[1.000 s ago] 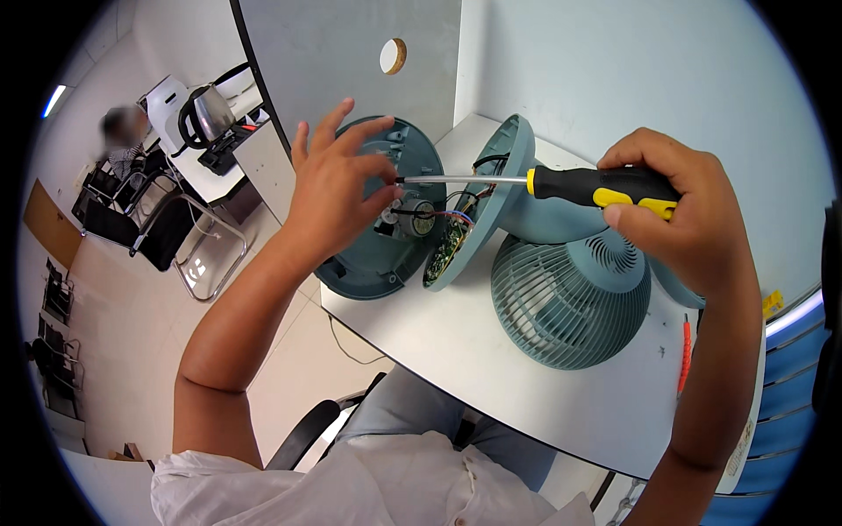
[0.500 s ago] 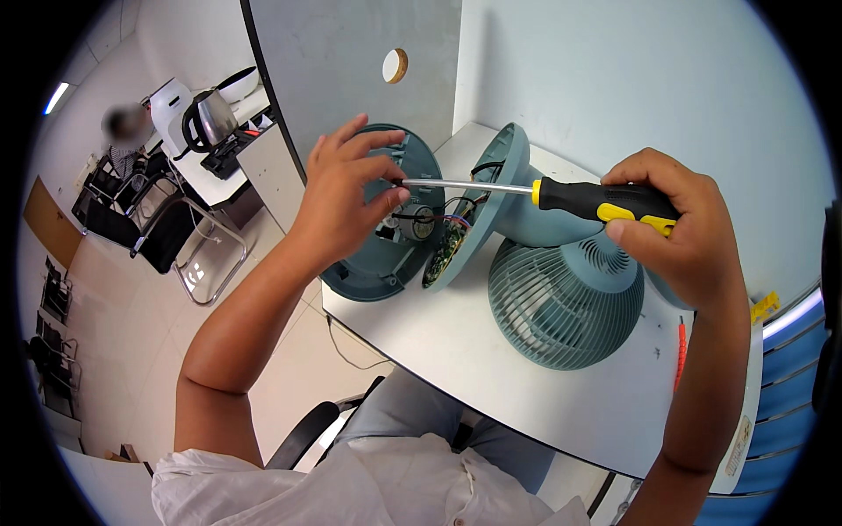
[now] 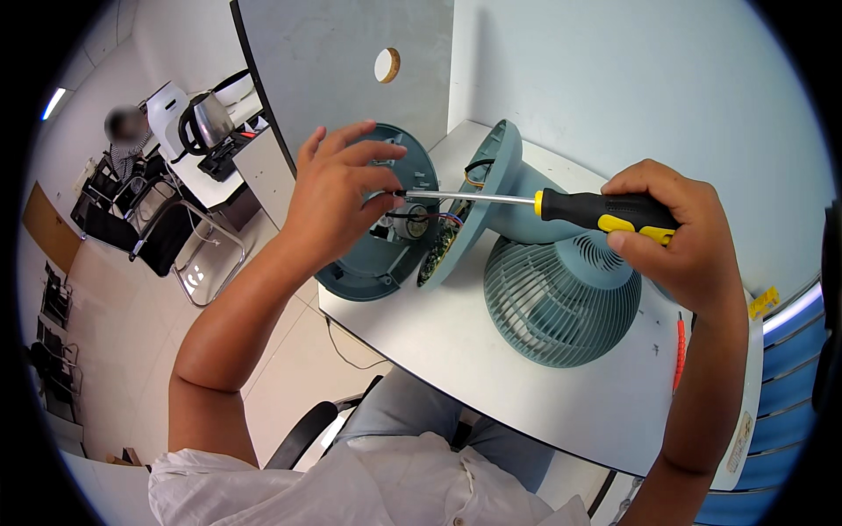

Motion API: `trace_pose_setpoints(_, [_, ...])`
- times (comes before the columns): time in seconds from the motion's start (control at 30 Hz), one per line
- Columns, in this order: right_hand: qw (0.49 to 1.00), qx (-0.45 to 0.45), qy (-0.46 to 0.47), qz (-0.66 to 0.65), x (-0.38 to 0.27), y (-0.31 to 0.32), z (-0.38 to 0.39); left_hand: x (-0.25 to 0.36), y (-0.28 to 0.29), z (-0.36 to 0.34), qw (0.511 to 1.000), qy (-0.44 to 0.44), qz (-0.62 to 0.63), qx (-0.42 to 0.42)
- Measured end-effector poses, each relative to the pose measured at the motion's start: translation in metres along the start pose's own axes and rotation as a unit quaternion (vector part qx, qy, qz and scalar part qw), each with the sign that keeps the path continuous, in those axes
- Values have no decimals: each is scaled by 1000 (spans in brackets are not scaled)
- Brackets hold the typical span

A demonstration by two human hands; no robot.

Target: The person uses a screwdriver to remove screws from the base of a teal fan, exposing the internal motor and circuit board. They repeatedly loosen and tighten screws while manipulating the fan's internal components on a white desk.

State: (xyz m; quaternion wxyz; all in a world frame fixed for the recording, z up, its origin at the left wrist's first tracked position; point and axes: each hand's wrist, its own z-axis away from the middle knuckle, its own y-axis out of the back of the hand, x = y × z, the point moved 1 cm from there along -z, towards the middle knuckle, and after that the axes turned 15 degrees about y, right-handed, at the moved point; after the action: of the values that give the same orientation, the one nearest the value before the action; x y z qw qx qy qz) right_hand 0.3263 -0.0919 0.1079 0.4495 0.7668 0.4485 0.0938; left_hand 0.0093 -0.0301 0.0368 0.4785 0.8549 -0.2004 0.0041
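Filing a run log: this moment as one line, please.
right hand: holds black-yellow screwdriver | left hand: at shaft tip | nearby: teal fan, round cover, circuit board | table: red tool

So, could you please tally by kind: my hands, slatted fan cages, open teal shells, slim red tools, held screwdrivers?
Left hand and right hand: 2
Slatted fan cage: 1
Left shell and right shell: 2
Slim red tool: 1
Held screwdriver: 1
Total: 7

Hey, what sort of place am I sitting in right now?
Probably an office, with this corner used as a repair bench: there's a black metal-framed chair across the room, a kettle on a desk behind, and a partly dismantled fan on your white table.
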Motion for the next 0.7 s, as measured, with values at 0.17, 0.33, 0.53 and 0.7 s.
trace_pose_setpoints(0.17, [985, -19, 131, 107, -6, -1, -1, 7, 1, 3, 997, -37, -70, -19])
trace_pose_setpoints(0.33, [964, -77, 166, 193, -13, -4, 0, 9, -9, 1, 990, -71, -116, -44])
trace_pose_setpoints(0.53, [964, -4, 161, 213, -6, -30, -1, -5, -33, -5, 988, -11, -150, 32])
trace_pose_setpoints(0.7, [969, -21, 118, 215, -4, -40, -9, -15, -44, 1, 972, -8, -235, -15])
